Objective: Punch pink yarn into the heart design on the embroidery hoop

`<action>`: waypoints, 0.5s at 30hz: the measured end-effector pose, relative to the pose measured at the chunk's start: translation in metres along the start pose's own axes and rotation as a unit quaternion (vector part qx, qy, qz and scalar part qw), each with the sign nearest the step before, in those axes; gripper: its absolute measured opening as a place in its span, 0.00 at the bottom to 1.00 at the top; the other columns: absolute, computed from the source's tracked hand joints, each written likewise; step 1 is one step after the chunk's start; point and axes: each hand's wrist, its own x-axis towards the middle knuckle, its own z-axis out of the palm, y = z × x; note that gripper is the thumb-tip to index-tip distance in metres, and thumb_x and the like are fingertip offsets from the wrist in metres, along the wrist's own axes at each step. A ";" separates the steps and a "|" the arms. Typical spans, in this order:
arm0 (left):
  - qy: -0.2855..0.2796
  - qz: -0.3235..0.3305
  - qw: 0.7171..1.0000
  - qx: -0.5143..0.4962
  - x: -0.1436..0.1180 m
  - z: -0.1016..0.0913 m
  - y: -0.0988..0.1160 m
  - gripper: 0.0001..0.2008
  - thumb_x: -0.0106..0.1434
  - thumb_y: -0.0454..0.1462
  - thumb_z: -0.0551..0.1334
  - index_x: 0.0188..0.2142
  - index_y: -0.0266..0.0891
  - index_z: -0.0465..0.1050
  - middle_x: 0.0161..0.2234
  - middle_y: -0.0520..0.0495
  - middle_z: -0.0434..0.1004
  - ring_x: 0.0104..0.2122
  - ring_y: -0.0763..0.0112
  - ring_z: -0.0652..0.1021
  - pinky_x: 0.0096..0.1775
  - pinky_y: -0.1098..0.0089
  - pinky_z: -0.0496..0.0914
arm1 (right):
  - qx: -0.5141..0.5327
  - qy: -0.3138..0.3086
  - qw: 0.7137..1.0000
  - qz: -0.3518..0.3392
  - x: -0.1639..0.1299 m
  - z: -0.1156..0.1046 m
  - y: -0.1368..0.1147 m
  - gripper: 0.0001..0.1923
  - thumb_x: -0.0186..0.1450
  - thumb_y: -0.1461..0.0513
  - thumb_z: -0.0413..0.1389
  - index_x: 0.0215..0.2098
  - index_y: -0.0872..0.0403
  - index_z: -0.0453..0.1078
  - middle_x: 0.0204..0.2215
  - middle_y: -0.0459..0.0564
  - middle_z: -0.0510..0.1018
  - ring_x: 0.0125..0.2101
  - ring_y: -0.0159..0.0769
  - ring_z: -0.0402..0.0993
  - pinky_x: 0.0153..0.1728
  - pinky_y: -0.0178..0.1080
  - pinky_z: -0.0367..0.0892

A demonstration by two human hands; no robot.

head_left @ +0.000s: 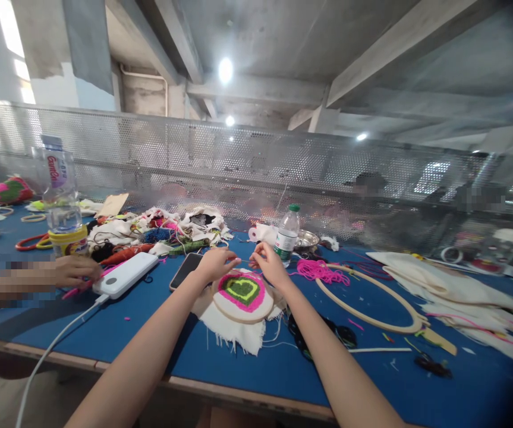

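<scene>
Reaching forward over the blue-topped work table (158,321), both of the person's bare arms met above a small round wooden embroidery hoop (242,295) that lay flat on the table near its front edge, holding white frayed cloth worked with a pink, green and yellow heart-like patch. The left hand (217,262) hovered at the hoop's far left rim with its fingers pinched together, and the right hand (270,263) sat at the far right rim, fingers likewise pinched; a thin strand seemed to run between them, though it was too fine to tell for sure. Just left of the hoop lay a dark smartphone (186,270) and a white power bank (126,274) with a white cable trailing off the table. Behind the right hand stood a small clear plastic bottle with a green cap (287,235), and beside it lay a tangle of pink yarn (321,271). A large empty wooden hoop (372,300) lay to the right. At the far left, another person's hand (74,270) rested on the table.
</scene>
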 end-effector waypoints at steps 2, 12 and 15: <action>0.000 -0.001 1.000 -0.005 0.001 0.000 0.000 0.21 0.61 0.49 0.45 0.36 0.42 0.72 0.30 0.48 0.72 0.32 0.70 0.72 0.30 0.74 0.61 | -0.007 -0.001 1.000 0.001 -0.001 0.001 -0.001 0.07 0.54 0.59 0.50 0.26 0.50 0.55 0.23 0.41 0.70 0.20 0.32 0.71 0.23 0.37 0.69; 0.002 0.018 1.000 0.003 -0.001 0.001 0.009 0.16 0.63 0.43 0.47 0.47 0.44 0.64 0.37 0.48 0.72 0.36 0.69 0.72 0.34 0.73 0.63 | -0.005 -0.008 1.000 0.003 0.002 0.001 0.007 0.07 0.53 0.58 0.52 0.26 0.50 0.57 0.20 0.41 0.69 0.19 0.34 0.71 0.23 0.38 0.68; -0.003 0.030 0.999 0.033 -0.003 0.005 0.016 0.17 0.62 0.37 0.48 0.50 0.45 0.59 0.39 0.46 0.71 0.37 0.68 0.72 0.37 0.71 0.63 | -0.002 -0.010 1.000 0.005 0.001 0.001 0.009 0.09 0.53 0.57 0.53 0.26 0.50 0.57 0.19 0.41 0.69 0.19 0.36 0.71 0.23 0.40 0.67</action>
